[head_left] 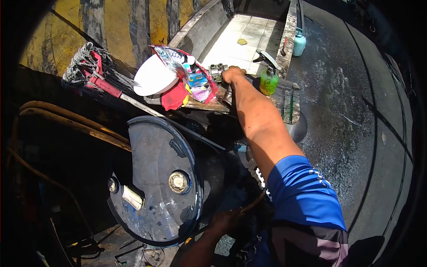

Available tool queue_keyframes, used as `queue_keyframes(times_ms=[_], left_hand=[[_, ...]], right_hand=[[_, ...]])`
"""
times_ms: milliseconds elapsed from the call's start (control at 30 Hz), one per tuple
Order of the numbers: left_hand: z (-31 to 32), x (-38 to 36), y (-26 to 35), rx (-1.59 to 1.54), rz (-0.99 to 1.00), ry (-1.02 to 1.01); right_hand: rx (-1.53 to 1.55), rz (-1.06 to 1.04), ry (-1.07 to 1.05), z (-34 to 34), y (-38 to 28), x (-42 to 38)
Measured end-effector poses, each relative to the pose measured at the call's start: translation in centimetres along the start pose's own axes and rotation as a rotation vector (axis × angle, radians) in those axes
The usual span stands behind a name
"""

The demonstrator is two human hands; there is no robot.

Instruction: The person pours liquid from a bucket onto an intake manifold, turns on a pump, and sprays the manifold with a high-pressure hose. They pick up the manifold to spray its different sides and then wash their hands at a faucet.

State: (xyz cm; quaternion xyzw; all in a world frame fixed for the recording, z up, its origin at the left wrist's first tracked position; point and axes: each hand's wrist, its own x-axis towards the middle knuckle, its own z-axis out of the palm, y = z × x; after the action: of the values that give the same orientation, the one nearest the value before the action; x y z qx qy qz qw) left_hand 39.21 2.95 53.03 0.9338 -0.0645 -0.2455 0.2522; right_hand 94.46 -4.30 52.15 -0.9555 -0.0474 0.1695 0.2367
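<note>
My right hand (234, 74) reaches out to the far ledge. Its fingers are curled at a grey metal fitting (217, 71), partly hidden behind the hand. A spray bottle (268, 81) with green-yellow liquid and a white trigger head stands just right of it. To its left are an open, colourful plastic pouch (198, 84), a white bowl (154, 76) tipped on its side and a red cloth-like piece (174, 95). Low in deep shadow, my left hand (223, 222) is closed round a thin brown hose or rod (252, 202).
A dark drum (155, 151) with two caps stands at front left. Behind it a mop (95, 71) leans, its pole crossing towards the middle. A tiled basin (240, 38) holds a yellowish sponge-like lump (242, 42). A turquoise container (299, 43) stands on the wet pavement (338, 111).
</note>
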Motion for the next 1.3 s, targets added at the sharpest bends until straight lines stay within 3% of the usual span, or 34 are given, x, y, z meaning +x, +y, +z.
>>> queue_keyframes(times_ms=[33,133,200,267,300,400,433,500,567,633,700,733,767,800,900,967,1033,1100,1133,1300], left_hand=[[0.3,-0.1,-0.1,0.004,-0.001,-0.016],[1.5,-1.2,-0.4,0.020,-0.033,-0.053],[1.9,-1.4,-0.4,0.035,-0.027,-0.037],[2.0,-2.0,-0.4,0.089,-0.095,-0.136],[2.5,-2.6,-1.0,0.107,-0.121,-0.182],[2.9,-4.9,-1.1,0.018,-0.047,-0.021],[3.3,-5.5,-1.4,0.021,-0.067,-0.027],[4.0,-6.1,-1.9,0.031,-0.121,-0.040],[4.5,-7.6,-2.0,-0.056,-0.036,0.043],[6.1,-8.3,-3.0,-0.014,0.001,0.104],[7.2,-9.5,-3.8,0.049,-0.020,0.138],[6.5,-10.4,-2.8,0.024,-0.092,0.059],[6.6,-11.4,-2.7,-0.041,-0.042,0.111],[7.2,-11.7,-2.9,-0.035,-0.060,0.100],[9.8,-12.0,-3.5,0.052,-0.101,0.089],[11.6,-11.7,-2.7,0.095,-0.123,0.102],[13.7,-11.3,-1.5,0.115,-0.140,0.087],[16.1,-10.1,-0.8,0.099,-0.159,0.071],[17.3,-9.6,-0.4,0.104,-0.157,0.078],[23.2,-5.3,1.7,0.072,-0.135,0.081]], right_hand=[[0.013,0.011,0.100,1.0,0.4,-0.2],[0.340,0.167,0.002,1.1,1.3,-2.5],[0.210,0.163,0.258,1.7,1.5,-5.7],[0.462,0.243,0.343,3.4,2.5,-5.9],[0.499,0.240,0.282,2.3,2.4,-8.9],[1.075,0.227,0.204,3.2,2.6,-15.6],[1.284,0.225,0.192,1.3,0.9,-22.6],[1.345,0.158,0.122,1.3,1.0,-30.4],[1.331,0.064,0.049,1.8,2.5,-37.9],[1.264,0.027,0.118,2.9,4.6,-45.1],[1.241,0.095,0.154,5.5,8.9,-51.5],[1.195,0.062,0.243,8.0,12.0,-53.9],[1.213,0.141,0.183,8.6,14.5,-57.3],[1.139,0.175,0.295,11.1,17.9,-59.5],[1.096,0.507,0.363,18.1,28.2,-64.0],[1.174,0.732,0.402,25.4,37.1,-64.8],[0.874,0.889,0.398,35.5,48.2,-64.7],[0.032,0.799,0.304,45.6,57.6,-64.2],[0.149,0.970,0.208,48.2,60.7,-63.1],[0.158,1.057,0.101,54.9,68.1,-59.5]])
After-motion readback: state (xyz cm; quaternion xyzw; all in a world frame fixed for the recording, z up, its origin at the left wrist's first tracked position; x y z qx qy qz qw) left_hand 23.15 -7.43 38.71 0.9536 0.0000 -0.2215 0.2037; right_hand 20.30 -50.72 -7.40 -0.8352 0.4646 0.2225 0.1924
